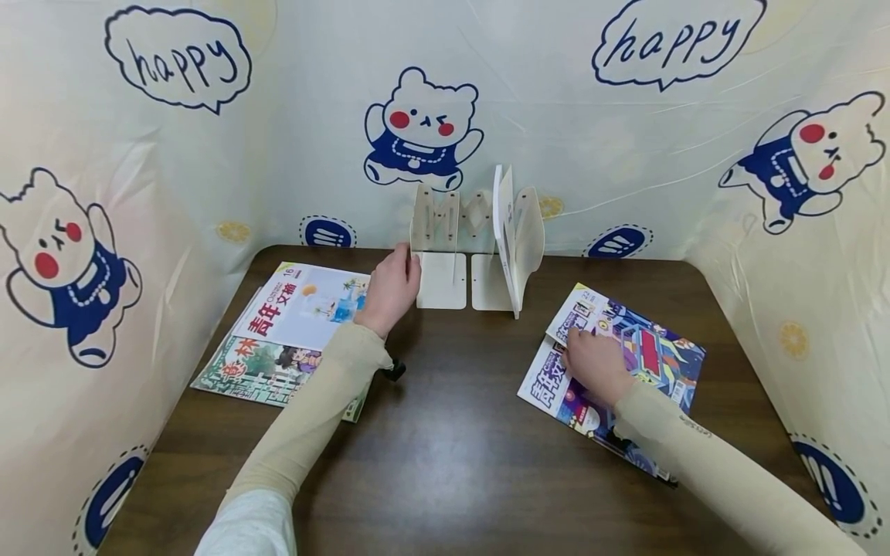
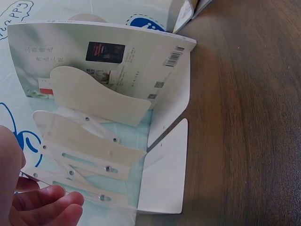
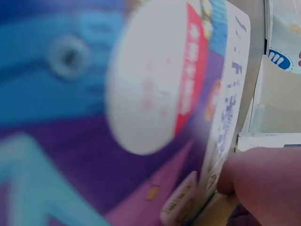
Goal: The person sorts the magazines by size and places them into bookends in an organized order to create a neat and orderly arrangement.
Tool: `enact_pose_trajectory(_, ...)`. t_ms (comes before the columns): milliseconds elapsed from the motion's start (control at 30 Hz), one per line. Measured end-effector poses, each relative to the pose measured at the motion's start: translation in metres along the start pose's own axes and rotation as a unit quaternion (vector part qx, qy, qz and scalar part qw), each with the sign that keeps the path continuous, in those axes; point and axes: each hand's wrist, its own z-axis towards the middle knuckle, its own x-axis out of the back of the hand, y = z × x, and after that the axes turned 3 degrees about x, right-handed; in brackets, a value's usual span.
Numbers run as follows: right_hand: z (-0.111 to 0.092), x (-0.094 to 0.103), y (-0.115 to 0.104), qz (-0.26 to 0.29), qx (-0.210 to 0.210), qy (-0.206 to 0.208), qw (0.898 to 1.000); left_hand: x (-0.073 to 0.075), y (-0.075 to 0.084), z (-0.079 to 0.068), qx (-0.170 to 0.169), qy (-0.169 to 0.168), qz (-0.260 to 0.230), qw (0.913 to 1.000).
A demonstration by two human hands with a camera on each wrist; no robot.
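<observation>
My left hand [image 1: 392, 289] is at the left end of a cream-white expandable bookend [image 1: 441, 282], its thumb and curled fingers [image 2: 47, 202] around the edge of the end panel. One magazine [image 2: 141, 52] stands upright in the bookend's right section, its back cover toward the left. On the right, my right hand [image 1: 599, 363] pinches the far edge of a purple-and-blue magazine [image 1: 545, 378], which overlaps another magazine [image 1: 660, 344] beneath. In the right wrist view, the purple cover [image 3: 155, 183] fills much of the picture, blurred, with a fingertip at its edge.
At the left lies a loose pile: a white-covered magazine [image 1: 306, 297] over a green one [image 1: 264, 378]. The dark wooden table [image 1: 445, 432] backs onto a patterned cloth [image 1: 313, 139] that also rises at both sides. A black strap piece [image 1: 395, 371] sits at the left wrist.
</observation>
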Motion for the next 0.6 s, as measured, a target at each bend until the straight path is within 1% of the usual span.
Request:
enact_pose_trajectory(67,0.003,0.004,0.001,0.000,0.002,-0.024,1.000,0.000,0.000,0.000,0.003,-0.004,0.002,1.0000)
enact_pose_trajectory(200,0.010,0.007,0.002,-0.009,-0.003,-0.058,0.998,0.000,0.001,0.000,0.005,-0.009,0.001,1.0000)
enact_pose_trajectory(333,0.012,0.008,0.003,-0.031,0.007,-0.056,0.998,0.001,0.002,0.001,0.005,-0.012,-0.001,0.9999)
enact_pose_trajectory(433,0.012,0.011,0.004,-0.029,0.022,-0.043,0.998,0.002,0.002,0.001,0.003,-0.011,0.002,0.9999)
enact_pose_trajectory(533,0.012,0.016,0.007,-0.011,0.028,-0.038,0.999,0.001,0.001,0.000,0.000,-0.008,0.005,1.0000)
enact_pose_trajectory(600,0.011,0.023,0.009,0.020,0.015,-0.037,0.999,0.001,0.001,0.001,0.000,-0.008,0.008,0.9999)
